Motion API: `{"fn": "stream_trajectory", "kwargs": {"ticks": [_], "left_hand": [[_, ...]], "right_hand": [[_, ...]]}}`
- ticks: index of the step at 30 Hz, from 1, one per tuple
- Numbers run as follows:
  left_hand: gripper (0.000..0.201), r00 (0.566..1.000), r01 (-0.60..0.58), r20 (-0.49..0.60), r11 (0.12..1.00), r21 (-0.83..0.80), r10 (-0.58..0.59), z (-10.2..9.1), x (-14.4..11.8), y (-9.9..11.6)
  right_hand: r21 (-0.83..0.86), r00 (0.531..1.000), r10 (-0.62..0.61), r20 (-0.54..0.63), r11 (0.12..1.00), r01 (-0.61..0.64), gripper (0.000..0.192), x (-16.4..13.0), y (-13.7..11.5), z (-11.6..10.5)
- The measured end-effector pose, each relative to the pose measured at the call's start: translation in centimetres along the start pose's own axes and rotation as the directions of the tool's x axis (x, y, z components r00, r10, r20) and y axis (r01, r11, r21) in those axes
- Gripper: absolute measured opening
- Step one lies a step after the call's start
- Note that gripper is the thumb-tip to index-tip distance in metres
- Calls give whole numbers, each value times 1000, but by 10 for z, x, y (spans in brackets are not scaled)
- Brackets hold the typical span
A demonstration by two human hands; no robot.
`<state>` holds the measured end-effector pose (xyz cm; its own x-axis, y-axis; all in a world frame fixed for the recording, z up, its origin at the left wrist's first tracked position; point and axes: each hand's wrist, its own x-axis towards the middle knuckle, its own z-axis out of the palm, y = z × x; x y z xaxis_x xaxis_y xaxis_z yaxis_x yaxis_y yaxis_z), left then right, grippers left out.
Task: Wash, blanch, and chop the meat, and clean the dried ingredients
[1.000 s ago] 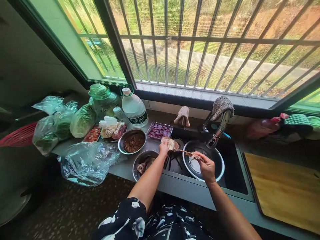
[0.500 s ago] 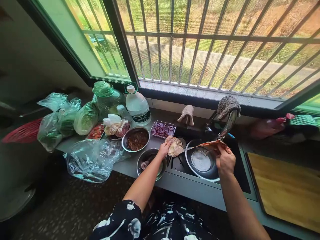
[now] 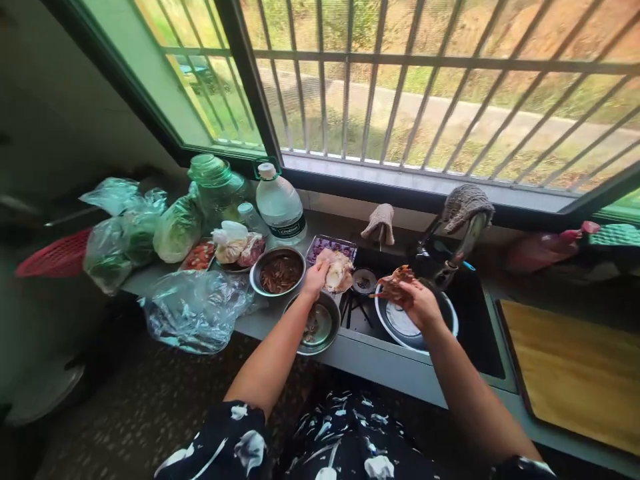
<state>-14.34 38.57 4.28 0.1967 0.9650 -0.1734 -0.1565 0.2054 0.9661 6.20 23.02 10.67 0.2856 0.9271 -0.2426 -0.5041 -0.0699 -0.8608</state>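
My left hand (image 3: 315,279) is closed on a pale, soft, fleshy piece (image 3: 339,272), held above the left steel bowl (image 3: 336,321) and near the counter's sink edge. That bowl has a few small scraps in it. My right hand (image 3: 421,303) pinches a reddish-brown, ragged piece (image 3: 396,285) with thin strands hanging from it. It hangs over the far left rim of the larger steel basin (image 3: 453,327) in the dark sink. The two pieces are apart. I cannot tell exactly what food either piece is.
A bowl of brown strips (image 3: 278,275) and a tray of purple pieces (image 3: 331,248) stand behind my left hand. A large water bottle (image 3: 280,205), bagged greens (image 3: 176,230) and a plastic bag (image 3: 197,317) lie leftward. The faucet (image 3: 463,243) rises behind the basin; a cutting board (image 3: 575,373) lies right.
The strip stretched between my hands no longer joins them. My right hand has moved left with the reddish-brown piece, now bunched up. The view has shifted slightly.
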Motion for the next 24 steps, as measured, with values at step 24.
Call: {"fn": "stream_trajectory", "kwargs": {"ticks": [24], "left_hand": [[41,998,-57,-23,977,204,63,28,-39,-28]], "right_hand": [[-595,999,35,-23,803,-42,24,37,95,36]]}}
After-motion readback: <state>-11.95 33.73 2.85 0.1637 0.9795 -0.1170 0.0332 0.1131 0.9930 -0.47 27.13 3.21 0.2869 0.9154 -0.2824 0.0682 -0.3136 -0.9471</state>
